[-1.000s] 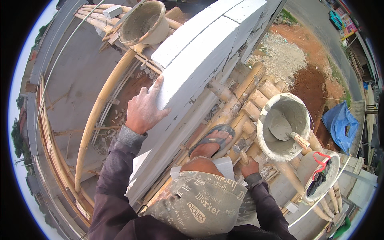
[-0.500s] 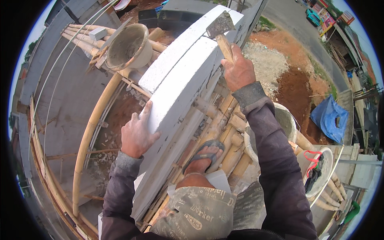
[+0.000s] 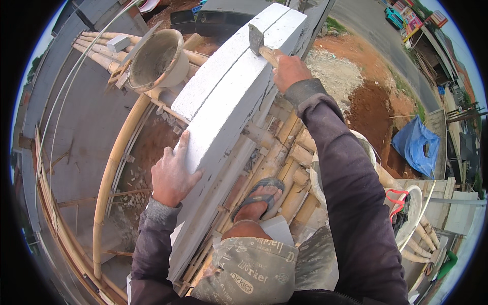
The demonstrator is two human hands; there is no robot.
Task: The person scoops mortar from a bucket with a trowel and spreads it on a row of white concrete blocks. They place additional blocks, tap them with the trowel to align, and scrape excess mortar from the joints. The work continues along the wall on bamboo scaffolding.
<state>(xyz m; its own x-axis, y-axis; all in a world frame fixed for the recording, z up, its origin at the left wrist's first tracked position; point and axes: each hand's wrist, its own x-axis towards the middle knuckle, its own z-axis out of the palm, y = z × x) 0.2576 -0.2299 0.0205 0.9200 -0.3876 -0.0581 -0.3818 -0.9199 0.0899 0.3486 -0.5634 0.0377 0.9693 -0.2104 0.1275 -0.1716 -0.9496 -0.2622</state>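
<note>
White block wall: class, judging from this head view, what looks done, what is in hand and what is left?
Done: several white blocks sit in a row on top of the wall. In hand: the left hand lies flat on the nearest block, while the right hand holds a hammer at the far block's top. Left: not clear, though a bucket smeared grey inside waits on the bamboo scaffold.

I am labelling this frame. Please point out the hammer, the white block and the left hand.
hammer [image 3: 255,38]: head view, on its metal head.
white block [image 3: 239,86]: head view, on its top face.
left hand [image 3: 173,175]: head view, on its back.
</note>
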